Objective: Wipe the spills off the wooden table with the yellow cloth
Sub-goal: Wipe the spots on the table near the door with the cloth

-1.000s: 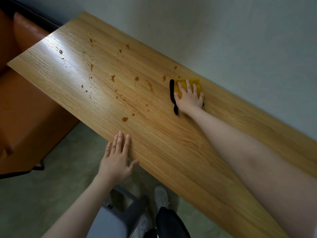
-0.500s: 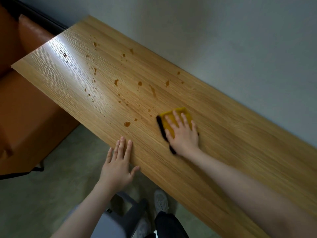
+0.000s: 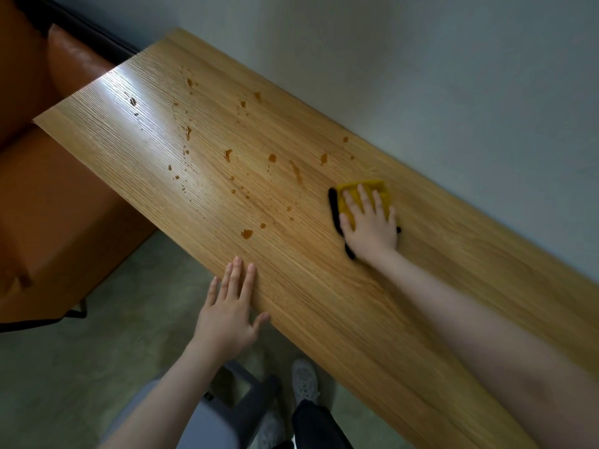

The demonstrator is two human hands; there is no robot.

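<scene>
A long wooden table (image 3: 372, 319) runs from upper left to lower right along a wall. Brown spills (image 3: 247, 234) dot its left half, with several drops and smears further back. The yellow cloth (image 3: 381, 191), edged in black, lies flat near the table's middle. My right hand (image 3: 369, 222) presses it down with straight, spread fingers. My left hand (image 3: 228, 314) rests flat on the table's near edge, fingers straight, holding nothing.
A pale wall (image 3: 453, 76) borders the table's far side. An orange leather seat (image 3: 48, 189) stands at the left end. Below the near edge are a grey stool (image 3: 227, 416), my shoes (image 3: 303, 382) and a greenish floor (image 3: 81, 367).
My right hand slid the cloth toward the near edge, then back away toward the wall side. My left hand stayed on the table's edge.
</scene>
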